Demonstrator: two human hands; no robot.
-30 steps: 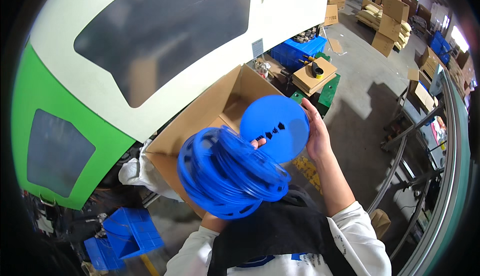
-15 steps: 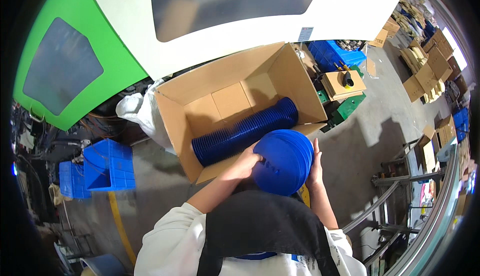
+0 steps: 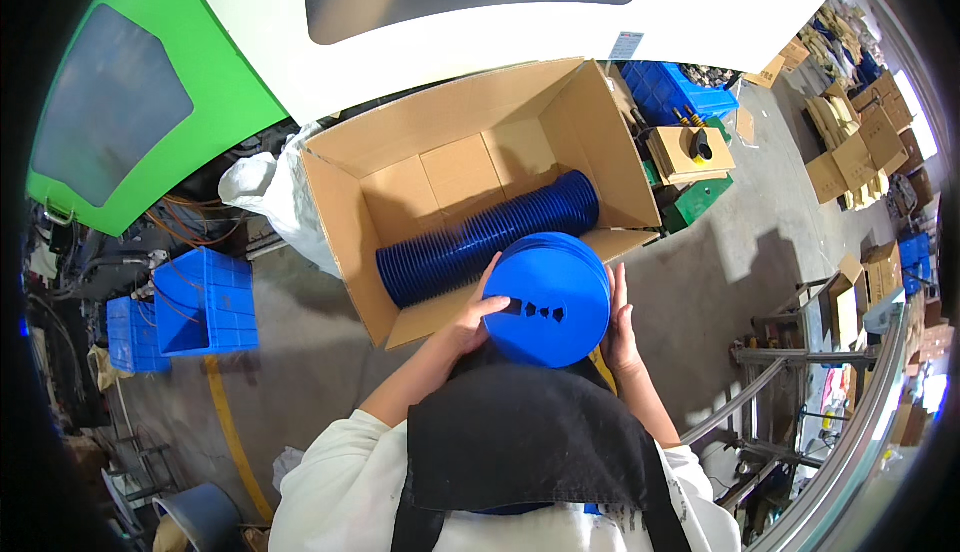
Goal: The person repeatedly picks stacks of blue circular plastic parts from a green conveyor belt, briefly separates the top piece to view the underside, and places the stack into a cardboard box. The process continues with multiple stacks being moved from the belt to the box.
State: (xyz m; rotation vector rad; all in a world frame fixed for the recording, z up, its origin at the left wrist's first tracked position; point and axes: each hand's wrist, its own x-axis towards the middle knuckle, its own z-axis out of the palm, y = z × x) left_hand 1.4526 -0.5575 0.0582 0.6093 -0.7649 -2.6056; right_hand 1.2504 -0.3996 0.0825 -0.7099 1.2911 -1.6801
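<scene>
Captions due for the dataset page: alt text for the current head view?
A person's left hand grips a short stack of blue discs, the right hand against its right side. Just beyond, an open cardboard box holds a long row of blue discs lying lengthwise. A white-and-green machine stands behind the box.

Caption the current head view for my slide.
Left hand holds blue discs, right hand alongside, near an open cardboard box containing a row of similar discs.
</scene>
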